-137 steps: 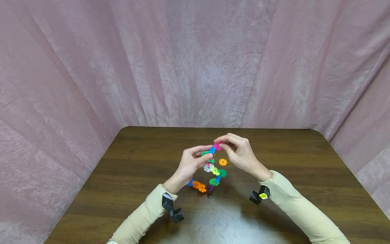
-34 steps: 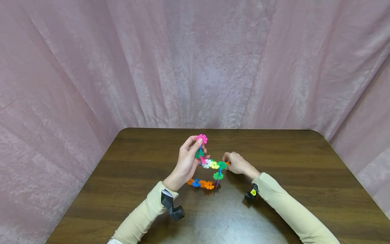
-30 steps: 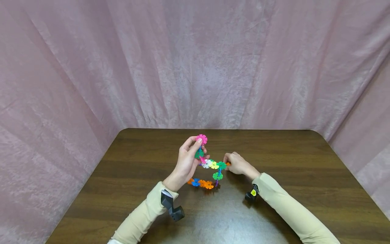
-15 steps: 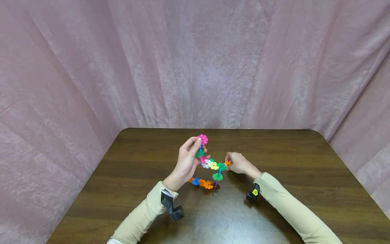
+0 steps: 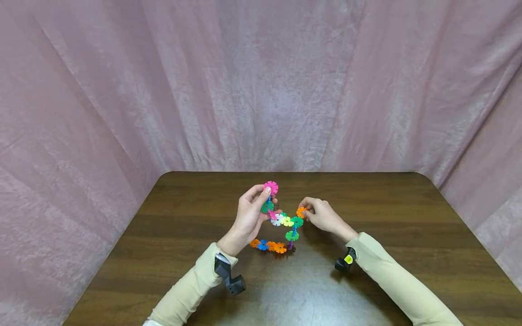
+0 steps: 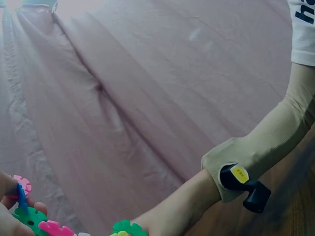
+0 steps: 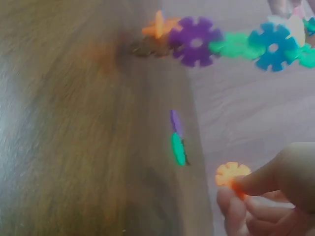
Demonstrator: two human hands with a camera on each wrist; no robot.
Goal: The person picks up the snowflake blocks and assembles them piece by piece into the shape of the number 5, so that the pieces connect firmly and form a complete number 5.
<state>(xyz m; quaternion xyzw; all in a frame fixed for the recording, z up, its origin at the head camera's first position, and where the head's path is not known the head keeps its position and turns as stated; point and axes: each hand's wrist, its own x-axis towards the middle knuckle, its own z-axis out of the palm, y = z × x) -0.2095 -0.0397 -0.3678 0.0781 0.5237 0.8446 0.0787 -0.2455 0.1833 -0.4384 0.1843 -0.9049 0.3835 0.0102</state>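
Note:
My left hand (image 5: 247, 217) pinches the pink snowflake disc (image 5: 271, 187) at the top of a chain of slotted plastic discs. Below it the chain runs through a green disc (image 5: 267, 207), a white disc (image 5: 277, 219), a yellow disc (image 5: 287, 221) and more green and blue ones. A purple disc (image 7: 196, 43) joins it to a low row of orange and blue discs (image 5: 263, 245). Between thumb and fingers my right hand (image 5: 326, 217) pinches a single orange snowflake disc (image 7: 233, 175), apart from the chain in the right wrist view.
A purple disc (image 7: 175, 123) and a green disc (image 7: 178, 148) lie on the brown wooden table (image 5: 183, 203) beyond the chain. Pink curtains (image 5: 261, 90) hang behind the table. Each wrist wears a black camera (image 5: 230, 274).
My right hand has left the pink disc, reached to the orange disc on the table, and now lifts it. My left hand has shifted its hold up to the pink disc, turning the chain.

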